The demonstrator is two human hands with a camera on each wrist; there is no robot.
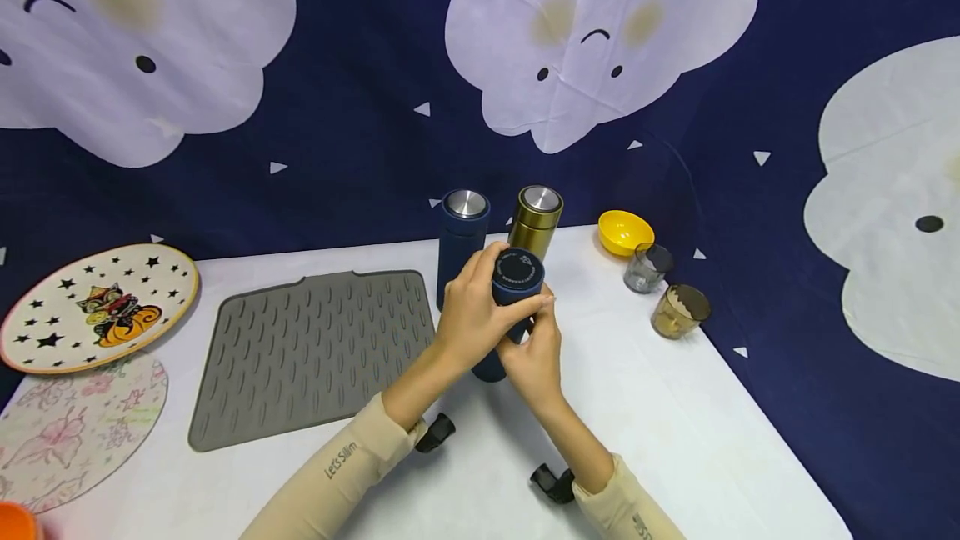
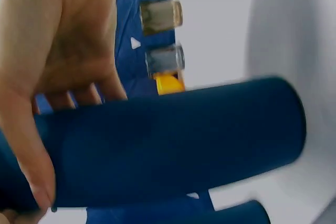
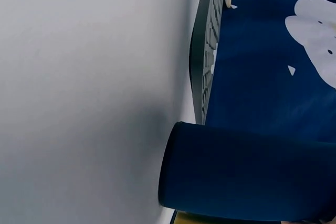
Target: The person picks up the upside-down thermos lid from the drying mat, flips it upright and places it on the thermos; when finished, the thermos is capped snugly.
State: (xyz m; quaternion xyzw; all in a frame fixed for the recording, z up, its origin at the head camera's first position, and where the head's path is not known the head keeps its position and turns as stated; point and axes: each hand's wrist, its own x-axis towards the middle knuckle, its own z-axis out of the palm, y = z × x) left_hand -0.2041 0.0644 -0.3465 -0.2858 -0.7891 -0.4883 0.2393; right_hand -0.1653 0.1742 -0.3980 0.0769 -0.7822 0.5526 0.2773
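Note:
A dark blue thermos flask [image 1: 491,367] is between my two hands, its upper end a black disc with a ring of pale print. My left hand [image 1: 467,315] grips its upper part from the left; the left wrist view shows that thumb across the flask [image 2: 173,145]. From the right, my right hand [image 1: 537,357] holds it just under the top, fingers partly hidden. Whether the flask's lower end touches the table, I cannot tell. Behind it stand another blue thermos flask [image 1: 459,252] and a gold thermos flask [image 1: 536,219], both with silver-topped lids.
A grey ridged drying mat [image 1: 315,348] lies left of the flasks. Farther left are a cat-patterned plate [image 1: 60,307] and a round floral mat [image 1: 82,440]. At the right are a yellow bowl [image 1: 625,232], a grey glass [image 1: 647,269] and an amber glass [image 1: 678,312].

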